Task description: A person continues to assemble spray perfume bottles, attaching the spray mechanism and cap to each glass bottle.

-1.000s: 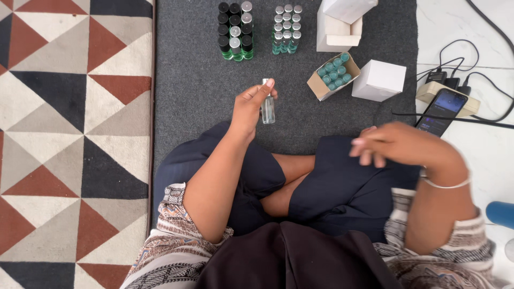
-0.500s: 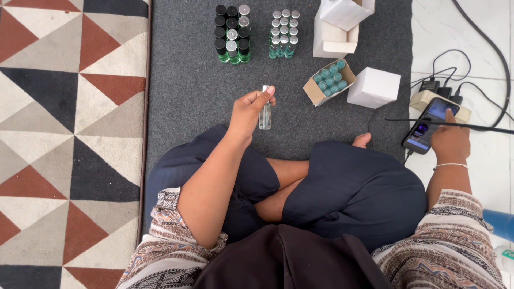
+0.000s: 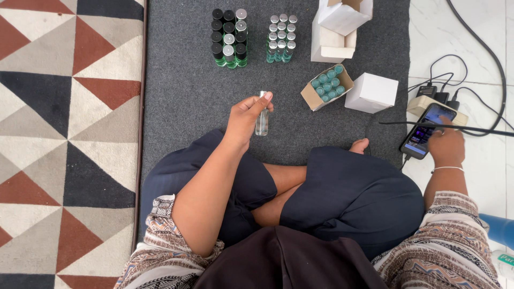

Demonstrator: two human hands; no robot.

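Knees crossed at frame bottom, dark cloth. Left hand (image 3: 245,115) pinches small clear vial (image 3: 262,114) at centre, over grey mat (image 3: 182,96); vial upright, long axis vertical in frame, silver cap toward top. Glass see-through (contents hard to make out). Right hand (image 3: 445,144) at right edge grips phone (image 3: 426,130), fingers partly hidden behind it. Farther, upper centre: rows of capped bottles (image 3: 229,36), open carton of teal vials (image 3: 327,85).

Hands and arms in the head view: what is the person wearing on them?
Both forearms are bare. The left hand shows no jewellery. The right hand has a thin pale bangle at the wrist. Short loose sleeves with a brown, white and black woven-style pattern cover both upper arms. No gloves, watch or visible rings.
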